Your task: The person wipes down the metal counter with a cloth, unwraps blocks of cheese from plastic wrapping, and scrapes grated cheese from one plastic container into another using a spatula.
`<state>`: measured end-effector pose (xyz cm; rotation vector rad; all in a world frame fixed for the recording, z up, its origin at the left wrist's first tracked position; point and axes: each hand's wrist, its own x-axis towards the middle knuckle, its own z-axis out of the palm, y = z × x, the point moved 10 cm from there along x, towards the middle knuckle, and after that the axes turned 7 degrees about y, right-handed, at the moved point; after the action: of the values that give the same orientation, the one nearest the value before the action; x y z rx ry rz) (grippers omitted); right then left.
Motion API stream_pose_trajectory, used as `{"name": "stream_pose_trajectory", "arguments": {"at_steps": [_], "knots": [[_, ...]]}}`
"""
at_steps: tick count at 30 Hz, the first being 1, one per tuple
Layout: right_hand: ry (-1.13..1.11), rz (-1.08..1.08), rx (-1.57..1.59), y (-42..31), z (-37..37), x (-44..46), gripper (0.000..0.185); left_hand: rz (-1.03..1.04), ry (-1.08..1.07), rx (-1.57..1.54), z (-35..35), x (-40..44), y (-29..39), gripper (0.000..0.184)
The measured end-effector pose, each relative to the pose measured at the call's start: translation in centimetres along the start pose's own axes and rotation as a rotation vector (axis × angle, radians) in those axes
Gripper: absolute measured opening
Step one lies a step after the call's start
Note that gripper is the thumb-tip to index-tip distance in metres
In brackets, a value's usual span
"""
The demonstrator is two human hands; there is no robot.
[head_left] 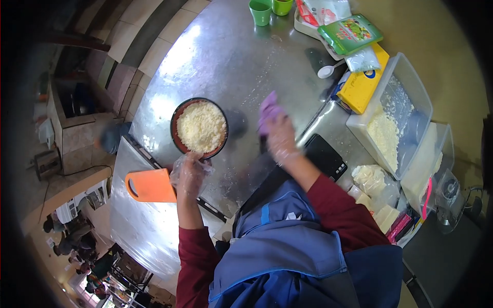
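Observation:
My left hand (pixel 190 174), in a clear plastic glove, is closed at the near rim of a dark round bowl (pixel 174 139). White grated food (pixel 201 127) fills the bowl. My right hand (pixel 282 137), also gloved and slightly blurred, grips a purple cloth (pixel 268 109) over the metal table (pixel 241 61). Beside my left hand lies an orange cutting board (pixel 151 186). A black scale (pixel 322 157) sits just right of my right forearm.
A plastic bin (pixel 418 97) holding white powder stands at the right, by a yellow box (pixel 363 82), a green packet (pixel 351 34) and a white spoon (pixel 325 72). Green cups (pixel 261 13) are at the top. Several people appear far off at lower left.

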<state>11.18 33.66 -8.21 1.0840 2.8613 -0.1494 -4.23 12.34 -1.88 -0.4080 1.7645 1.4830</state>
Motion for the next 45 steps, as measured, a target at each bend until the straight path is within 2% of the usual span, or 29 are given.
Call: {"name": "stream_pose_trajectory", "arguments": {"at_steps": [2,3,4,5,6,7,8,9,10,11,12,13,15,20,22,24,25,26,28,30,32,33,34,35,37,39,41,43,45], "knots": [[0.070,-0.253,0.130,-6.4,-0.4,-4.0,0.037,0.002,-0.102,0.052,2.4,1.4,-0.7,0.009],[0.067,-0.251,0.133,-6.5,0.7,-4.3,0.037,0.115,-0.177,0.265,4.0,2.3,-0.9,0.011],[-0.075,-0.145,0.596,-6.2,3.0,-4.3,0.033,0.228,-0.251,0.476,5.4,3.4,-1.5,0.015],[-0.219,-0.030,1.053,-6.1,4.7,-4.2,0.029,0.337,-0.350,0.418,6.4,5.2,-2.5,0.013],[-0.030,-0.218,0.419,-4.5,-2.5,-3.3,0.023,0.443,-0.444,0.358,7.1,6.3,-3.1,0.012],[-0.012,-0.208,0.370,-2.4,-3.4,-2.2,0.024,0.436,-0.434,0.358,8.1,5.8,-2.4,0.012],[-0.138,-0.138,0.266,0.2,-4.5,-1.3,0.026,0.507,-0.392,0.653,10.6,4.5,-1.5,0.012],[0.037,-0.111,0.219,2.3,-6.4,-1.0,0.027,0.570,-0.344,0.949,12.4,3.8,-1.3,0.012],[0.159,-0.098,0.133,4.0,-5.8,-1.1,0.029,0.566,-0.332,0.947,13.4,4.0,-1.6,0.012],[0.036,-0.088,0.059,4.9,-3.5,-0.9,0.031,0.374,-0.345,0.854,13.8,4.7,-3.1,0.013],[0.035,-0.102,0.061,4.2,-3.0,-1.2,0.031,0.186,-0.354,0.753,13.8,5.2,-4.6,0.014],[0.013,-0.097,0.096,3.4,-2.4,-1.8,0.032,0.181,-0.340,0.746,13.9,5.6,-4.9,0.014],[0.027,-0.149,0.064,0.5,-2.6,-4.1,0.031,0.593,-0.478,1.152,15.7,4.6,-4.9,0.016],[-0.140,-0.186,0.042,-6.2,-0.2,-7.5,0.044,0.446,-0.407,1.008,12.2,4.9,-5.9,0.032],[-0.177,-0.223,0.040,-8.8,0.8,-8.2,0.048,0.585,-0.299,1.252,10.9,4.5,-4.7,0.041],[-0.077,-0.259,0.091,-11.3,1.1,-8.4,0.055,0.488,-0.287,1.056,7.7,10.0,-7.9,0.046],[-0.145,-0.263,0.191,-12.6,0.1,-8.3,0.055,0.402,-0.285,0.871,6.0,11.9,-9.3,0.050],[-0.148,-0.277,0.188,-14.0,0.9,-8.3,0.055,0.398,-0.274,0.862,5.4,10.5,-8.0,0.050],[-0.029,-0.407,0.269,-17.7,1.6,-8.3,0.055,0.651,-0.291,1.258,6.0,5.6,-3.0,0.045],[-0.141,-0.436,0.249,-20.4,3.0,-7.5,0.055,0.698,-0.363,1.143,4.0,7.4,-3.4,0.043],[-0.258,-0.467,0.223,-22.4,4.7,-7.6,0.054,-0.312,-0.300,0.135,-0.2,6.9,-6.3,0.046],[-0.036,-0.441,0.243,-22.8,3.2,-6.9,0.052,0.171,-0.281,0.307,-1.9,6.1,-2.5,0.042],[0.186,-0.408,0.266,-23.0,1.6,-6.5,0.051,0.132,-0.109,0.376,-5.3,5.7,-2.7,0.041],[-0.059,-0.289,0.385,-23.0,2.5,-5.2,0.046,0.090,0.062,0.447,-7.0,0.8,0.0,0.042],[-0.073,-0.270,0.435,-24.0,2.3,-3.6,0.046,0.146,0.244,0.426,-12.2,-2.6,0.8,0.045],[-0.091,-0.248,0.484,-24.8,2.6,-2.2,0.046,0.161,0.187,0.261,-16.3,-4.3,-2.0,0.049],[0.051,-0.395,0.493,-26.4,1.5,-1.5,0.045,0.173,0.135,0.091,-19.5,-6.4,-5.2,0.052],[-0.012,-0.517,0.502,-27.4,1.3,-1.6,0.044,0.071,0.011,-0.180,-20.8,-8.9,-9.0,0.060],[-0.046,-0.686,0.513,-28.3,1.3,-3.3,0.044,0.018,-0.004,-0.216,-21.5,-10.9,-12.1,0.062]]}}
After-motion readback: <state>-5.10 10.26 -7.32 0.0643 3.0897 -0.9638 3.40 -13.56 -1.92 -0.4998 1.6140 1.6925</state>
